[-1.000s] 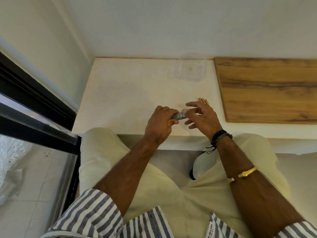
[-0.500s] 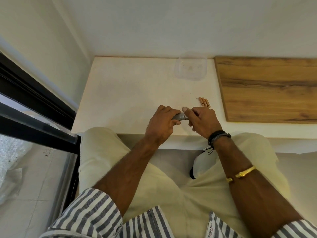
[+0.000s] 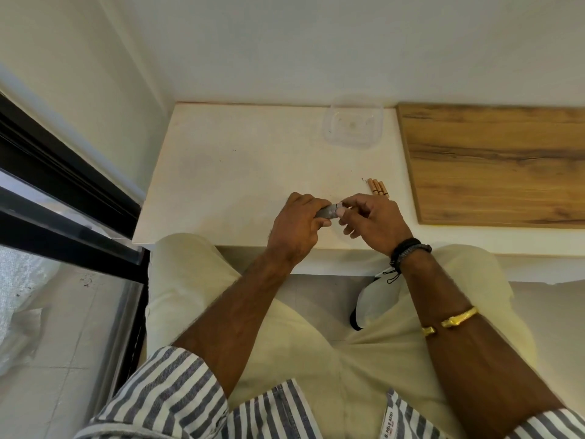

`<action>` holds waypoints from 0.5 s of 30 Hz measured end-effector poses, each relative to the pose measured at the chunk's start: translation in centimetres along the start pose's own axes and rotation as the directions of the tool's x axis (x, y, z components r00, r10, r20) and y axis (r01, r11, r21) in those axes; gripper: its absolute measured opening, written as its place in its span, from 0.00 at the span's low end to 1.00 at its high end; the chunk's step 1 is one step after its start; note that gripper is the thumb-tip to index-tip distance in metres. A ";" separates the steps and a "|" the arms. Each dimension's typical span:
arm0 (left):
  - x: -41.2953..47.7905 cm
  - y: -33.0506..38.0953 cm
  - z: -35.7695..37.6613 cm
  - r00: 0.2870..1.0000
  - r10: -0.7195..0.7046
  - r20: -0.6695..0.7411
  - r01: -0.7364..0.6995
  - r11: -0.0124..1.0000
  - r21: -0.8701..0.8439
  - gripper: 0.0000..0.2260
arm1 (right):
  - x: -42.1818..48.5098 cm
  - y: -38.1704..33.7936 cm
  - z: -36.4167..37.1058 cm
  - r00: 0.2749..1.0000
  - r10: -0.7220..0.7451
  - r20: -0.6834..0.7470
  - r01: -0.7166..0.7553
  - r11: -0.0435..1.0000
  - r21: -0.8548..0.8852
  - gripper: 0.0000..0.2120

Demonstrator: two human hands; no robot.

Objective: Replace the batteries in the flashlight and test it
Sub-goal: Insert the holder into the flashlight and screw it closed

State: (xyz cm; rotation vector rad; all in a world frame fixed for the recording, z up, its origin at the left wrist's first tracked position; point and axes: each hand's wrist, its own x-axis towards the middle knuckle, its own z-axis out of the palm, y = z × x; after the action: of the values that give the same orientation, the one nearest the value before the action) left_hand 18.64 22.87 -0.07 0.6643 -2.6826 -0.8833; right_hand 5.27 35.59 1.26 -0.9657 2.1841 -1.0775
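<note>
A small grey flashlight [image 3: 329, 212] lies sideways in my left hand [image 3: 299, 226], which is wrapped around its body just above the front edge of the white table [image 3: 228, 172]. Only its right end shows. My right hand [image 3: 372, 221] pinches that end between thumb and forefinger, and what the fingertips hold there is too small to tell. Three copper-coloured batteries [image 3: 377, 187] lie side by side on the table just beyond my right hand.
A clear plastic container [image 3: 353, 125] stands at the back of the table by the wall. A wooden board [image 3: 497, 160] covers the right part. A black window frame [image 3: 63, 198] runs along the left. My knees sit under the table edge.
My right hand opened, then closed on the flashlight's right end, and its fingers have shifted around that end. The left hand has kept its grip in place. The batteries have not moved.
</note>
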 end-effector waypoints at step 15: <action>0.1 -0.7 0.1 0.999 0.019 -0.050 -0.021 0.999 -0.025 0.12 | 0.2 0.0 -0.2 0.999 -0.050 -0.005 0.050 0.997 0.055 0.13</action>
State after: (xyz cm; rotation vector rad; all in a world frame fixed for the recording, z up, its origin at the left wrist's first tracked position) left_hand 18.72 22.41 -0.57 0.6441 -2.6254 -0.8824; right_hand 5.02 35.58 1.31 -0.9992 2.1324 -1.1575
